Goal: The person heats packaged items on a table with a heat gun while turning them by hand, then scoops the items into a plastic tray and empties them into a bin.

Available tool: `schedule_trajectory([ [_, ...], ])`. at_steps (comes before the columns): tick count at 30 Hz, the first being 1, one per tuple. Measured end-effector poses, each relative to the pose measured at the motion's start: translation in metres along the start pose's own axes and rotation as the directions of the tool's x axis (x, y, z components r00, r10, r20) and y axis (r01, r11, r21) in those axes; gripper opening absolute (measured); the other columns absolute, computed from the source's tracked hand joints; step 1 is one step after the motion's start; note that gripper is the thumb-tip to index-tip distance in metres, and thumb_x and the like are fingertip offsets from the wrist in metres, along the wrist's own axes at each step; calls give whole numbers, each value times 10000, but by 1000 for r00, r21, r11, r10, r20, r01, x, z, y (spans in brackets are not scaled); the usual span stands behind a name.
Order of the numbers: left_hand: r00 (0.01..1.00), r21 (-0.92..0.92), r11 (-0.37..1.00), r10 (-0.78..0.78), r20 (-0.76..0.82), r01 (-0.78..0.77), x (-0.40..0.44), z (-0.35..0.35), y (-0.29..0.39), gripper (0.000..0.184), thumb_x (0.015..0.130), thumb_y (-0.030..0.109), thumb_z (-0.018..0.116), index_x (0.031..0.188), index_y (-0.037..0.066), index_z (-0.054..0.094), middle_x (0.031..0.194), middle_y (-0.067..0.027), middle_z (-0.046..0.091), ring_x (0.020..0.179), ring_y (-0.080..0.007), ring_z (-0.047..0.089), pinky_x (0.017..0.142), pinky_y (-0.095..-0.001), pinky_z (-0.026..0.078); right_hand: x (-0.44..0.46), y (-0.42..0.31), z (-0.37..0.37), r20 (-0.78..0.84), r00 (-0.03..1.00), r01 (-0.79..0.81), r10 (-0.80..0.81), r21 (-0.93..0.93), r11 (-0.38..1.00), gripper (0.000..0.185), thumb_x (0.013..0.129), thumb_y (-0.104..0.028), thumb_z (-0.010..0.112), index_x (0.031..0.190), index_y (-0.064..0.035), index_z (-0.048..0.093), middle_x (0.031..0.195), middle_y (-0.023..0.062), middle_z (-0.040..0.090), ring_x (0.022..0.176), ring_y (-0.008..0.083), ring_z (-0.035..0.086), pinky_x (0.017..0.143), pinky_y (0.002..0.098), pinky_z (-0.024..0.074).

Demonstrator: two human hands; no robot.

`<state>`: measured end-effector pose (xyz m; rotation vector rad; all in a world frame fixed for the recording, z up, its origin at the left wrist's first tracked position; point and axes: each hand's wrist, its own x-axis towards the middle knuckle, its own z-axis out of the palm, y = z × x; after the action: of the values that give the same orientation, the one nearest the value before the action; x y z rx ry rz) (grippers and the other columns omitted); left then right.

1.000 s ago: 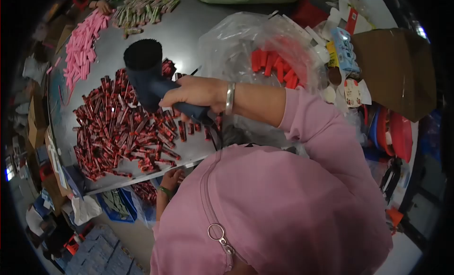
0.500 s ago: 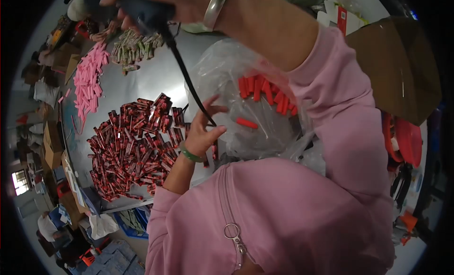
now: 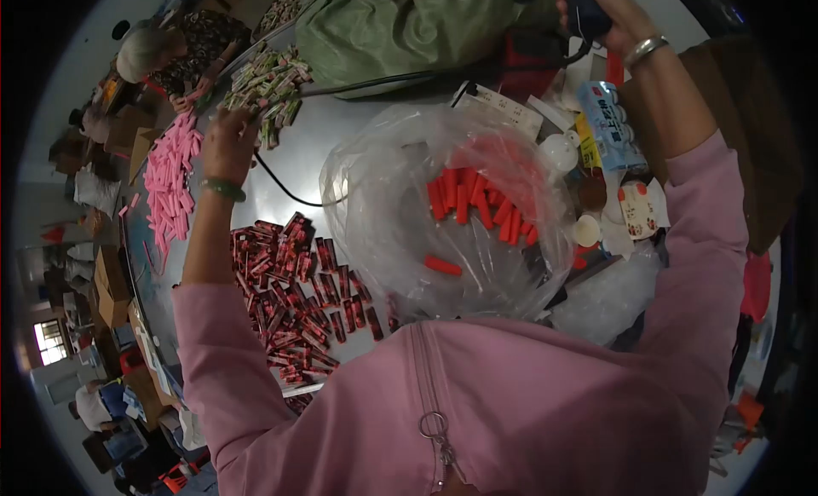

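My right hand (image 3: 615, 17), a silver bangle at its wrist, is raised at the top right and grips a dark blue corded tool (image 3: 586, 12), whose kind I cannot make out. The tool's black cord (image 3: 400, 77) stretches left across the table to my left hand (image 3: 230, 142), which wears a green bangle. That hand is closed on the cord, and a loop hangs below it toward a clear plastic bag (image 3: 366, 232). Red tubes (image 3: 477, 198) lie in the bag. Below my left hand are many small red-and-black wrapped pieces (image 3: 294, 300).
Pink tubes (image 3: 170, 181) and green-and-white wrapped pieces (image 3: 268, 83) lie on the metal table (image 3: 264, 189). A green sack (image 3: 383, 36) is at the back, near another person (image 3: 183, 53). At right are a blue-and-white pack (image 3: 609, 125) and a brown box (image 3: 733, 129).
My right hand has swung from upper left to upper right with the tool. My left hand has moved up and left from beside the bag, and the cord is now drawn between both hands.
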<state>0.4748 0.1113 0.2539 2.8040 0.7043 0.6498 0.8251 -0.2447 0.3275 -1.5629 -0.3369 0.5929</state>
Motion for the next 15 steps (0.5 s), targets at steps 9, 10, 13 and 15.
schedule_trajectory([
  [9,799,110,958,281,-532,-265,166,12,56,233,872,325,586,1014,157,664,904,-123,672,842,-321,649,718,-429,502,-2,30,-9,-232,954,-180,190,65,982,285,785,-248,736,882,-48,558,687,62,609,540,136,594,484,250,521],
  [10,684,103,907,378,-624,-407,175,12,56,251,875,348,587,1025,164,668,918,-112,680,864,-298,662,761,-415,507,2,32,-12,-234,952,-186,196,66,980,285,785,-248,736,882,-48,558,687,62,609,540,136,594,484,250,521],
  [13,754,32,917,347,-557,-398,238,50,-24,248,871,332,589,1041,166,660,928,-118,677,874,-308,656,763,-420,506,12,39,-15,-233,946,-212,224,77,974,287,779,-240,740,891,-50,556,686,71,615,544,141,604,478,251,522],
  [15,807,-28,923,320,-497,-384,285,83,-56,248,867,316,591,1058,169,652,938,-124,674,884,-317,650,766,-425,505,20,42,-12,-229,954,-178,193,85,980,289,778,-223,738,906,-42,553,687,79,621,554,148,617,486,259,537],
])
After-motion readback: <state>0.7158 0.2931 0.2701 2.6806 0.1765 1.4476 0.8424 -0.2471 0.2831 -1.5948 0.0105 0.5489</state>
